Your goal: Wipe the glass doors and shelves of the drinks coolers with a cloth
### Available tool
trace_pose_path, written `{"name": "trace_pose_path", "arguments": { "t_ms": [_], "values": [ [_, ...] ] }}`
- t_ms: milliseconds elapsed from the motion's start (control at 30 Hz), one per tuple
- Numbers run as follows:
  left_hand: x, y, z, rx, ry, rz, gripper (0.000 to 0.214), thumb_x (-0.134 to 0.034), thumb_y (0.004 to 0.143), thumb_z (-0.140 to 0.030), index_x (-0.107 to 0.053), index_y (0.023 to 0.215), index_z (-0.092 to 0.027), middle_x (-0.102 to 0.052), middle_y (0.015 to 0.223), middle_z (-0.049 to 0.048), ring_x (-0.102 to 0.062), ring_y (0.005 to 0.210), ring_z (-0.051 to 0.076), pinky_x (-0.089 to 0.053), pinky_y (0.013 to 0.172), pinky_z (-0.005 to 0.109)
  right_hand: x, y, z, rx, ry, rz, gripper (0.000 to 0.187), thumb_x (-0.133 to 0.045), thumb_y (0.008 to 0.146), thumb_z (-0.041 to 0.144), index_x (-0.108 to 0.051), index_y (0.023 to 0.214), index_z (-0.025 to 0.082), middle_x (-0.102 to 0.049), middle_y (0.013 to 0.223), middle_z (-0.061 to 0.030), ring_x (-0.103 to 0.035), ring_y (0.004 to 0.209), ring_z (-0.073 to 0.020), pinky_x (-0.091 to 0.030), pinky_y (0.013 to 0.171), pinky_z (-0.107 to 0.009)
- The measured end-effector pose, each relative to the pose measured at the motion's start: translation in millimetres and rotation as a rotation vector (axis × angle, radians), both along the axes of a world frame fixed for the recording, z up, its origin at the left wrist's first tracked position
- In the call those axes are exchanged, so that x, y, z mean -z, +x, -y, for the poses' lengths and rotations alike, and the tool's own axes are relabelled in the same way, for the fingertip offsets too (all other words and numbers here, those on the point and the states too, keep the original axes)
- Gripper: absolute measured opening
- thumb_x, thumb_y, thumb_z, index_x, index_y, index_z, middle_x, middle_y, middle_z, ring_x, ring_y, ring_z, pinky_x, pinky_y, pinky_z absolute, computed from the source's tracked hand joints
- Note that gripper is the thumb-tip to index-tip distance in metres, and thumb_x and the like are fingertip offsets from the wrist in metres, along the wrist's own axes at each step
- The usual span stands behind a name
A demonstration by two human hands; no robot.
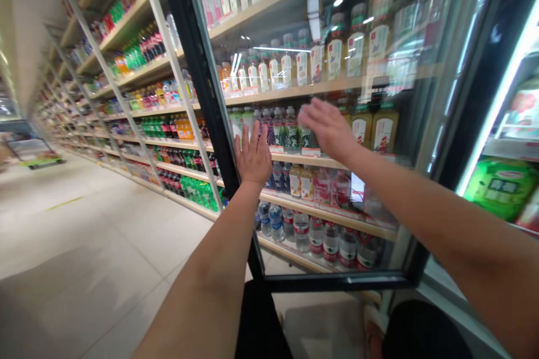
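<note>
A glass cooler door (332,280) with a dark frame stands swung out in front of me. Fingers spread, my left hand (254,154) lies at the glass beside the door's left frame bar. My right hand (326,126) is raised further right in front of the glass, slightly blurred, its fingers stretched out and nothing seen in it. I cannot tell whether it touches the pane. Behind the glass, shelves hold tea bottles (334,56) with white labels, and lower down, clear bottles (302,231) with red and white labels. Reflections cover part of the pane.
Long shelves of drinks (160,123) run off to the left along a tiled floor (113,247). At the far left stands a cart with a green base (40,161). On the right, a lit cooler holds a green package (501,188). My legs are below the door.
</note>
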State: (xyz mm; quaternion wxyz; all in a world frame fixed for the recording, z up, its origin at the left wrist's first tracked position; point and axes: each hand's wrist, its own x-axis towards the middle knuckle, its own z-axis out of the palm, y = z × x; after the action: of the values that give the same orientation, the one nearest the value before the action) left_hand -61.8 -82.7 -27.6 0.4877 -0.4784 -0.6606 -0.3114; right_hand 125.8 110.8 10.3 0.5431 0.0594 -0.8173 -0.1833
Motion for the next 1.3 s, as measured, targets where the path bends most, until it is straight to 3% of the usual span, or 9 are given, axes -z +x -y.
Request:
{"name": "trace_pose_path", "arguments": {
  "t_ms": [100, 267, 433, 633, 800, 900, 1033, 1200, 1300],
  "values": [
    [-0.9, 1, -1, 0.024, 0.011, 0.015, 0.057, -0.040, 0.104, -0.023, -0.044, 0.161, -0.018, -0.031, 0.171, 0.0085, -0.011, 0.163, 0.024, -0.003, 0.135, 0.048, -10.6, 16, -14, 0.053, -0.137, -0.221, 0.063, -0.034, 0.105, 0.012, -0.037, 0.164, 0.037, -0.039, 0.168, 0.0020, -0.021, 0.163, -0.0273, -0.024, 0.134, -0.061],
    [-0.6, 0, -1, 0.030, 0.045, 0.003, 0.055, -0.043, 0.104, -0.023, -0.047, 0.159, -0.020, -0.036, 0.169, 0.0093, -0.016, 0.163, 0.026, -0.009, 0.134, 0.052, -10.6, 44, -24, 0.041, 0.178, 0.211, 0.054, -0.038, 0.107, 0.015, -0.049, 0.155, 0.040, -0.053, 0.158, 0.0056, -0.041, 0.154, -0.0179, -0.040, 0.129, -0.049],
    [-8.0, 7, 1, 0.035, 0.088, 0.040, 0.050, -0.050, 0.100, -0.023, -0.057, 0.150, -0.018, -0.047, 0.162, 0.0167, -0.028, 0.159, 0.032, -0.017, 0.131, 0.057, -25.0, 62, -48, 0.147, -0.186, -0.339, 0.055, -0.029, 0.108, 0.016, -0.045, 0.159, 0.031, -0.047, 0.162, -0.0031, -0.028, 0.161, -0.0263, -0.031, 0.129, -0.063],
    [-74.1, 40, -16, 0.040, 0.142, 0.055, 0.051, -0.053, 0.099, -0.022, -0.057, 0.150, -0.018, -0.046, 0.161, 0.0170, -0.032, 0.156, 0.037, -0.023, 0.129, 0.063, 16.1, 59, -32, 0.115, 0.019, 0.044, 0.052, -0.044, 0.103, 0.012, -0.061, 0.147, 0.036, -0.058, 0.154, 0.0015, -0.040, 0.155, -0.0192, -0.039, 0.129, -0.048],
    [-122.6, 57, -40, 0.101, 0.073, -0.083, 0.064, -0.049, 0.101, -0.022, -0.041, 0.164, -0.024, -0.024, 0.174, 0.0066, -0.012, 0.163, 0.032, -0.005, 0.134, 0.062, -14.2, 78, -50, 0.165, -0.055, -0.167, 0.059, -0.040, 0.103, 0.011, -0.052, 0.155, 0.037, -0.052, 0.159, 0.0009, -0.035, 0.158, -0.0235, -0.036, 0.129, -0.057],
    [-123.0, 56, -50, 0.122, 0.081, -0.063, 0.069, -0.051, 0.099, -0.022, -0.037, 0.166, -0.028, -0.022, 0.175, 0.0018, -0.008, 0.164, 0.029, 0.002, 0.134, 0.060, -13.2, 92, -62, 0.206, -0.112, -0.313, 0.058, -0.034, 0.105, 0.015, -0.048, 0.159, 0.033, -0.049, 0.161, -0.0021, -0.032, 0.159, -0.0268, -0.034, 0.129, -0.060],
    [-115.8, 53, -52, 0.114, 0.077, -0.045, 0.067, -0.049, 0.101, -0.025, -0.037, 0.166, -0.028, -0.020, 0.175, -0.0010, -0.004, 0.164, 0.025, 0.004, 0.135, 0.054, -1.9, 109, -73, 0.193, 0.010, -0.003, 0.054, -0.039, 0.104, 0.018, -0.056, 0.151, 0.037, -0.055, 0.156, 0.0032, -0.039, 0.156, -0.0206, -0.039, 0.128, -0.052],
    [-116.4, 57, -47, 0.133, 0.049, 0.022, 0.064, -0.045, 0.104, -0.031, -0.033, 0.167, -0.032, -0.012, 0.175, -0.0077, 0.002, 0.163, 0.019, 0.009, 0.135, 0.047, -14.9, 125, -84, 0.323, -0.227, -0.385, 0.060, -0.033, 0.102, 0.020, -0.043, 0.161, 0.024, -0.038, 0.168, -0.0044, -0.024, 0.162, -0.0233, -0.028, 0.132, -0.059],
    [-117.2, 58, -45, 0.146, 0.028, 0.039, 0.064, -0.042, 0.105, -0.032, -0.031, 0.168, -0.032, -0.009, 0.175, -0.0094, 0.006, 0.163, 0.018, 0.013, 0.134, 0.045, -17.0, 129, -82, 0.343, -0.157, -0.260, 0.056, -0.032, 0.105, 0.024, -0.048, 0.158, 0.020, -0.043, 0.165, -0.0060, -0.026, 0.161, -0.0248, -0.028, 0.133, -0.054]
  ]
}}
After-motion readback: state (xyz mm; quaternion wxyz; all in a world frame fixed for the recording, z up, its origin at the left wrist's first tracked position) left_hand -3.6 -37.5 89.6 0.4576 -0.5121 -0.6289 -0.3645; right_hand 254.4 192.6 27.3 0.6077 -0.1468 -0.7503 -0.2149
